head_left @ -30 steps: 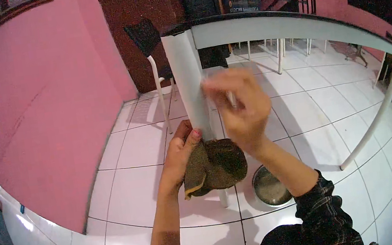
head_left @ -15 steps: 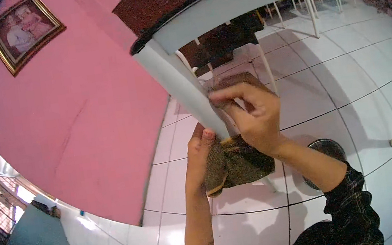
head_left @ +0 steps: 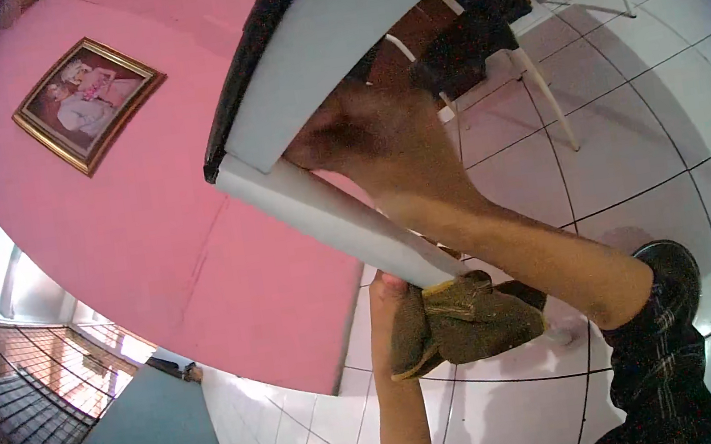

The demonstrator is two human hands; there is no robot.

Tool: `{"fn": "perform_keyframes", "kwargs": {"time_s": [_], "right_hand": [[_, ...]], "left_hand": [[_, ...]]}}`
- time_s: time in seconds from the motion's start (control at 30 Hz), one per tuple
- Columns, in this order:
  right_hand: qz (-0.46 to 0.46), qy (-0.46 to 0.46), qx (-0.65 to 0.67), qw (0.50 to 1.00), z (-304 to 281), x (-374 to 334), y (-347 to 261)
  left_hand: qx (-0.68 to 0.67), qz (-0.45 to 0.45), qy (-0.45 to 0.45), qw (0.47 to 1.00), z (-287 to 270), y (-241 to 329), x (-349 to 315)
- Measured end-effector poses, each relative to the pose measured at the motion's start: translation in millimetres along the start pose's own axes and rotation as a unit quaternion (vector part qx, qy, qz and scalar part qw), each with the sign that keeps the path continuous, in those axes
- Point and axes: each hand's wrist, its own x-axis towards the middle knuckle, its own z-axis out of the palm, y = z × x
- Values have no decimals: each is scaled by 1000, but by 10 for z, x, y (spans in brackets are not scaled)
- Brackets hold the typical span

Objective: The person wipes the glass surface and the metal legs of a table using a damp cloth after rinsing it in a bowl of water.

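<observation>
A white table leg (head_left: pixel 318 213) runs slantwise down from the corner of a table with a pale apron (head_left: pixel 331 36) and a black edge. Bunched round the leg's lower part is a dark olive-brown cloth (head_left: pixel 486 326) with yellow edging. My left hand (head_left: pixel 388 297) is closed at the cloth's upper edge, thumb beside the leg; its other fingers are hidden. Under the apron, behind the top of the leg, is my right hand (head_left: pixel 371 135). It lies in shadow and is blurred, so its fingers cannot be made out.
A pink wall (head_left: pixel 169 237) with a gold-framed picture (head_left: pixel 89 104) stands at the left. Chairs with thin white legs (head_left: pixel 550 97) stand beyond the table. A round dark object (head_left: pixel 676 265) is on the white tiled floor beside my right forearm. A grey-blue panel (head_left: pixel 146 438) is at lower left.
My right hand has gone from beside the middle of the leg up to its top, under the apron. The view has shifted, with the table corner nearer. My left hand stays at the cloth.
</observation>
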Motion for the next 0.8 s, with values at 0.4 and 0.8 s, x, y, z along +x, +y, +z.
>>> {"fn": "perform_keyframes", "kwargs": {"time_s": [0.4,0.8], "right_hand": [[109,-54,141,983,-192,-313,110],[-138,-68,-112,982,-361,-507,120]], "left_hand": [[0,4,45,999,13,-2,-11],[-20,14,51,998,99,-5,-29]]}}
